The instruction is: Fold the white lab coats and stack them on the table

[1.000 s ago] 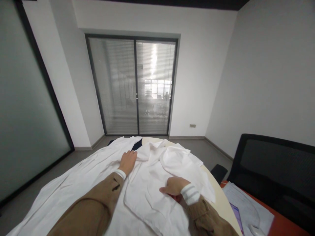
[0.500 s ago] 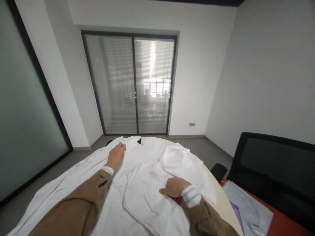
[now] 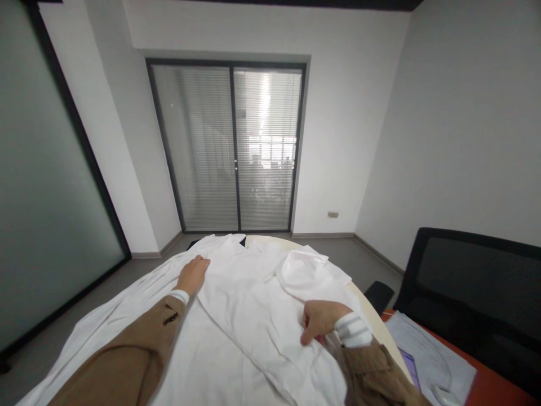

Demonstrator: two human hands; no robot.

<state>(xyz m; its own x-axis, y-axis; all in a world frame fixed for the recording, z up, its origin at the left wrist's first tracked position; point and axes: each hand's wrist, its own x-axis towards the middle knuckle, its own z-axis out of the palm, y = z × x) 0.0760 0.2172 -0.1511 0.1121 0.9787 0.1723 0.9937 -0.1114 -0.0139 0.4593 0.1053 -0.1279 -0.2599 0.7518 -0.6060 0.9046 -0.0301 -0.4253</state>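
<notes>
A white shirt (image 3: pixel 240 304) lies spread over a round, cream-topped table (image 3: pixel 369 307), with soft creases and a long edge running diagonally down its front. My left hand (image 3: pixel 193 275) is closed on the cloth at the upper left, its fingers curled and partly hidden. On the right side, my right hand (image 3: pixel 323 321) pinches the shirt between thumb and fingers. Just beyond that hand, a loose fold of white cloth (image 3: pixel 302 268) bulges up near the table's far right edge.
A black mesh chair (image 3: pixel 473 282) stands at the right. Beside the table, an orange surface (image 3: pixel 496 383) carries papers (image 3: pixel 435 349), a purple-screened phone (image 3: pixel 409 363) and a white mouse (image 3: pixel 443 395). Glass doors with blinds (image 3: pixel 228 146) close off the far wall.
My right hand has moved right, drawing the cloth with it, and the fold in the middle has flattened. My left hand has shifted slightly left and nearer.
</notes>
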